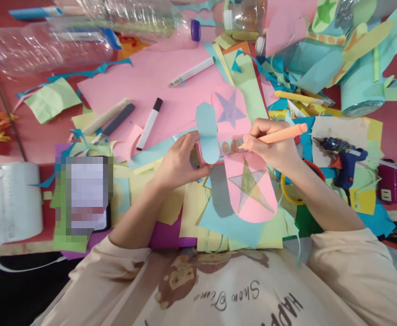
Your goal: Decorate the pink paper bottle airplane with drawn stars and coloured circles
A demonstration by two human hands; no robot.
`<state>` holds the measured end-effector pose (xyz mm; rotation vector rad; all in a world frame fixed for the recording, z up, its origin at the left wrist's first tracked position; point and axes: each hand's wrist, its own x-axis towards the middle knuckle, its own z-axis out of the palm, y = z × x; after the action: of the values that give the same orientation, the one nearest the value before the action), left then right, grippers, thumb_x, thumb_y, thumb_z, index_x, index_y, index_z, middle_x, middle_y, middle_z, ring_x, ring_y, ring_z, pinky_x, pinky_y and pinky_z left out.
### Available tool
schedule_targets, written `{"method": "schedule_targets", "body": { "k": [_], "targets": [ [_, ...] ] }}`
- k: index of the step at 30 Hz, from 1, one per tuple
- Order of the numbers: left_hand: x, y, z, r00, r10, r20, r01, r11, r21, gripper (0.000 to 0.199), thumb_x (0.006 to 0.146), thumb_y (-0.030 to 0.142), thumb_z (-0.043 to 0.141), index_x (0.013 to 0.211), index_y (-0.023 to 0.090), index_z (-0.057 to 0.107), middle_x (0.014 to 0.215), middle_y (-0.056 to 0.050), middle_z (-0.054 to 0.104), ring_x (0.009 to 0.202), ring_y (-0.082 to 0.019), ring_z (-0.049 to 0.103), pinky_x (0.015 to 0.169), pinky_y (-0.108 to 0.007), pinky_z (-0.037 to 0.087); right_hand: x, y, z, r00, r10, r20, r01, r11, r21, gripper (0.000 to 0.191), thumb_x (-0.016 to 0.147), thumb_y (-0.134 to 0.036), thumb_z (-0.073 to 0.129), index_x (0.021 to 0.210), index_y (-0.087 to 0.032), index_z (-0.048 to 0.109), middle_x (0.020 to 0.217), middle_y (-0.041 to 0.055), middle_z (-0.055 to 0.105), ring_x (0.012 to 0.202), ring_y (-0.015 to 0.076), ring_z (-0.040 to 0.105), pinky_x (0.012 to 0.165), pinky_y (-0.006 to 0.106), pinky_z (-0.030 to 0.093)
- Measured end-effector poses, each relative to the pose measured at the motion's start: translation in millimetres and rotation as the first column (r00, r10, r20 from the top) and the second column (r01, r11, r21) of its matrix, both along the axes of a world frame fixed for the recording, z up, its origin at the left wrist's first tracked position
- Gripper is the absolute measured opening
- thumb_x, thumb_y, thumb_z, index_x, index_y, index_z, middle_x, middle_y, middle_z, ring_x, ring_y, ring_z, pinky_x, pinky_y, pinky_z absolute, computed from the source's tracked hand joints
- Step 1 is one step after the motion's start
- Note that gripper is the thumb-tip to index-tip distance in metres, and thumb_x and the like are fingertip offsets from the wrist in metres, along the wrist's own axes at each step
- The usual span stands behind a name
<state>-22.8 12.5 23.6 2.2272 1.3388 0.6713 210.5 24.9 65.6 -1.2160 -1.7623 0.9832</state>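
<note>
My right hand [269,142] is closed round an orange marker [283,134], its tip at a row of brown-orange dots [229,146] on a narrow strip of the paper piece. That piece has pink rounded flaps, one above with a purple star [231,108], one below with a green and purple star [249,184]. A light blue rounded flap [207,131] covers its left part. My left hand [185,158] grips the left edge of the piece between thumb and fingers.
Markers [150,123] lie on a large pink sheet [127,81]. Plastic bottles [45,47] line the back. At the right are a blue glue gun [350,167] and yellow tape roll [292,192]; at the left, a phone [86,194] and white box [13,201].
</note>
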Motion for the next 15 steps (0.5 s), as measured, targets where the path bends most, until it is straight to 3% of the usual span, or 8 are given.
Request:
{"method": "schedule_targets", "body": {
  "k": [10,15],
  "targets": [
    [-0.1,0.0,-1.1,1.0,-0.002,0.003,0.002,1.0,-0.002,0.044,0.063,0.019,0.069,0.1,0.02,0.046,0.081,0.001,0.055,0.076,-0.016,0.055,0.068,-0.029,0.049,-0.6,0.5,-1.0,0.998,-0.043,-0.047,0.044,0.999,0.018,0.042,0.083,-0.045,0.064,0.057,-0.022,0.041,0.053,-0.0037,0.046,0.05,0.009,0.042,0.048,0.027,0.039],
    [0.6,0.2,0.0,1.0,-0.011,0.026,0.011,1.0,0.018,0.044,0.063,0.017,0.069,0.1,0.02,0.046,0.079,0.001,0.054,0.073,-0.015,0.055,0.066,-0.028,0.048,-0.4,0.8,-0.7,0.998,-0.033,-0.057,0.034,0.999,0.029,0.039,0.083,-0.03,0.065,0.056,-0.021,0.039,0.052,-0.0049,0.044,0.048,0.0081,0.04,0.047,0.026,0.036]
  ]
}}
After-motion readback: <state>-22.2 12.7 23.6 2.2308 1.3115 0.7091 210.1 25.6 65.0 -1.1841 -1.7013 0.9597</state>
